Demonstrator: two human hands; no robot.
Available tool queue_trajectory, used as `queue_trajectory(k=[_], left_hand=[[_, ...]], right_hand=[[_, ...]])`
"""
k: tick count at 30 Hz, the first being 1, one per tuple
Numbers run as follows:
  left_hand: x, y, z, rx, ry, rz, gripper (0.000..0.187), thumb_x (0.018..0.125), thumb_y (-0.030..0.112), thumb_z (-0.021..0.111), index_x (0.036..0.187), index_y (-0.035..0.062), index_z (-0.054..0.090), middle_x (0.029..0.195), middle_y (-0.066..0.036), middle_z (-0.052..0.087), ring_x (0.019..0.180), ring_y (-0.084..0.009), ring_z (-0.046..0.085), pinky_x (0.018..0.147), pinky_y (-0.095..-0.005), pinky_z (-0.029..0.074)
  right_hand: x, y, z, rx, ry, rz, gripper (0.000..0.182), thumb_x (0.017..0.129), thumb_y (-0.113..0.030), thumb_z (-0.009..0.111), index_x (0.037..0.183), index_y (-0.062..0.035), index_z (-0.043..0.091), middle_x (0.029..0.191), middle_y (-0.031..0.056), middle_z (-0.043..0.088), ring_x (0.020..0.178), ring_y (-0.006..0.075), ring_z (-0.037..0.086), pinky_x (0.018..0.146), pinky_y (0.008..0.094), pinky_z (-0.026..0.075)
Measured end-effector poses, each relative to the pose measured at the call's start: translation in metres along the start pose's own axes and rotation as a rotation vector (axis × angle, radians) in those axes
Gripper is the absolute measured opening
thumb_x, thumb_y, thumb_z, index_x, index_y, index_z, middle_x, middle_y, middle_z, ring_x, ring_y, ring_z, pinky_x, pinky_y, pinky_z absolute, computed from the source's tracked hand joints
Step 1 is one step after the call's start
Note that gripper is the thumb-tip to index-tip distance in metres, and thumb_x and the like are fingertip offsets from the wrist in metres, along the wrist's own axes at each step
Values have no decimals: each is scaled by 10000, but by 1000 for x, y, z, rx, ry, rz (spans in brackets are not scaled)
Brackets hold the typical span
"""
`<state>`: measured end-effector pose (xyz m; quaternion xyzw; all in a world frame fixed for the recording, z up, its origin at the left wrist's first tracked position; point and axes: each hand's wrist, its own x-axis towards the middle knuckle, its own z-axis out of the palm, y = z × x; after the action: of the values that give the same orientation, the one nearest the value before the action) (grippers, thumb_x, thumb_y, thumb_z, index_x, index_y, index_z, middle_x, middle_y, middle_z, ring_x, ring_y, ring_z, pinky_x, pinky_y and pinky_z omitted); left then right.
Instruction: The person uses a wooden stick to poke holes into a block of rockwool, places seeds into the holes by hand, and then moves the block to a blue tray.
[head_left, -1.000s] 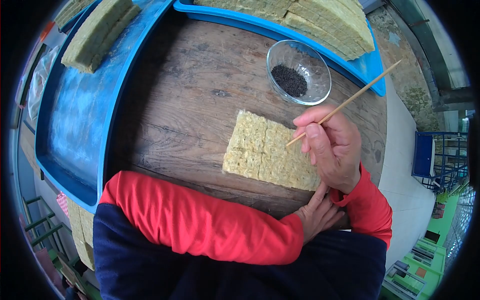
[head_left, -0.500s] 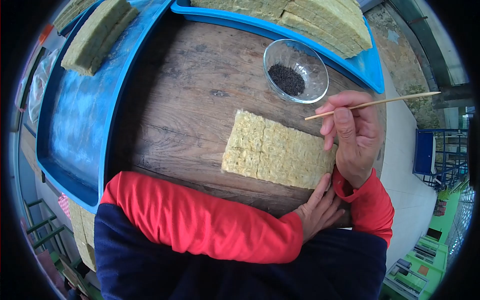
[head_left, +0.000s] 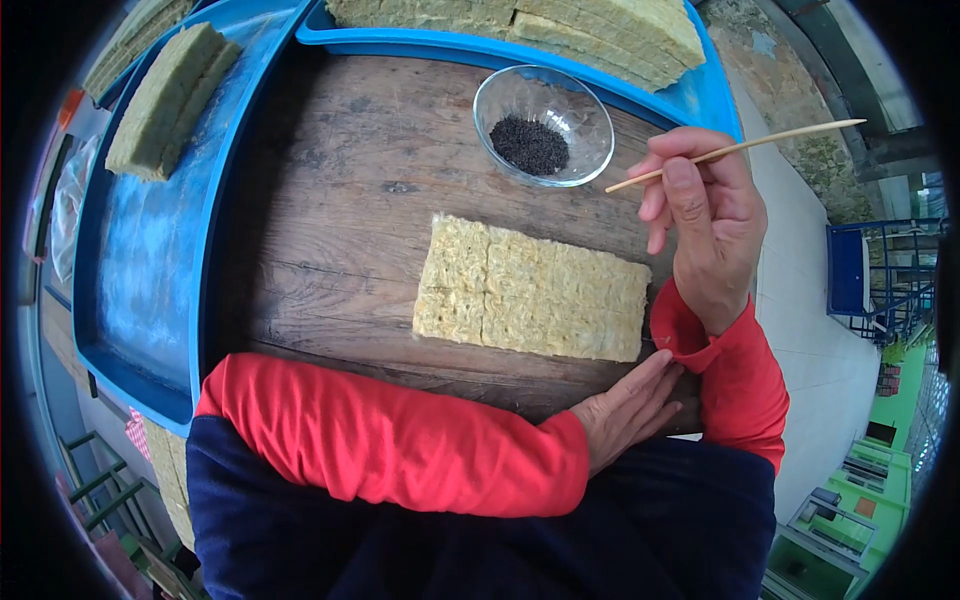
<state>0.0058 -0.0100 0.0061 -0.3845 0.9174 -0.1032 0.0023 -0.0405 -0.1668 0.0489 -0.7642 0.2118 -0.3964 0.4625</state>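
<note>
A yellowish fibrous slab (head_left: 530, 290), scored into blocks, lies flat on the round wooden table (head_left: 340, 200). My right hand (head_left: 705, 225) is raised beside the slab's right end and pinches a thin wooden stick (head_left: 735, 150). The stick's tip points toward a glass bowl (head_left: 543, 125) holding small black seeds. My left hand (head_left: 630, 405) rests flat at the table's near edge, fingers extended and touching the slab's near right corner. Red sleeves cover both of my arms.
A blue tray (head_left: 130, 260) at the left carries a stack of similar slabs (head_left: 165, 100). Another blue tray (head_left: 690, 95) at the back holds more slabs (head_left: 560, 25). Right of the table are a concrete floor and blue metal railings (head_left: 865, 280).
My right hand lifted the stick off the slab and moved right and up, its tip now near the bowl. The slab is now fully uncovered. My left hand stayed put.
</note>
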Motion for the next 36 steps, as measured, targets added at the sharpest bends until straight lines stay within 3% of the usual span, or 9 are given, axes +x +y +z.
queue_trajectory(k=[4,8,10,11,14,17,23,27,36], left_hand=[[2,3,4,-34,100,78,581,921,333,373,1463,136,304,1499,-153,318,1389,-333,294,1167,-564,108],[5,10,4,-198,358,270,506,893,300,411,1339,73,487,1405,-158,448,1368,-324,332,1167,-565,133],[4,12,3,-254,341,510,488,869,288,439,1273,35,545,1364,-166,486,1350,-327,358,1168,-564,136],[3,22,12,-316,472,487,430,869,269,458,1163,10,634,1267,-174,570,1285,-362,428,1129,-598,176],[-2,33,20,-425,492,530,409,850,271,487,1098,-5,659,1200,-174,600,1219,-360,487,1074,-561,305],[-8,35,21,-492,469,530,395,834,269,512,1039,-32,665,1145,-177,616,1142,-347,537,959,-501,422],[-16,45,24,-563,370,498,385,824,249,521,1004,-64,654,1075,-183,636,1049,-323,577,836,-445,471],[-20,50,26,-499,259,455,362,818,269,508,1025,19,667,1107,-159,625,1071,-303,577,891,-454,486],[-27,56,39,-290,64,219,379,829,266,488,1089,44,654,1202,-157,609,1136,-282,562,1063,-441,353]], right_hand=[[-3,-16,-19,-60,79,-43,219,986,-182,519,1090,-2,586,893,66,645,643,33,525,484,148,394],[-9,-31,-34,-98,138,-205,226,984,-159,517,1100,27,568,892,99,642,642,47,528,491,149,396],[-14,-32,-38,-112,138,-244,222,982,-146,517,1101,35,562,900,110,640,643,51,528,496,149,398],[-18,-33,-39,-112,143,-243,218,980,-146,522,1098,33,564,903,108,639,644,51,528,499,151,399],[-28,-31,-36,-126,141,-183,212,975,-150,531,1087,26,571,908,101,639,649,53,533,505,155,403],[-33,-31,-33,-139,117,-111,205,972,-157,538,1071,17,583,910,90,641,654,56,542,509,159,406],[-43,-31,-38,-138,99,-58,183,965,-147,550,1051,7,600,910,77,645,672,63,569,517,167,422],[-53,-27,-34,-204,29,89,128,944,-92,570,1005,3,629,907,75,644,725,88,620,567,195,475],[-63,-4,-39,-227,8,5,79,891,-31,610,952,-23,660,895,88,636,828,181,627,729,276,491]])
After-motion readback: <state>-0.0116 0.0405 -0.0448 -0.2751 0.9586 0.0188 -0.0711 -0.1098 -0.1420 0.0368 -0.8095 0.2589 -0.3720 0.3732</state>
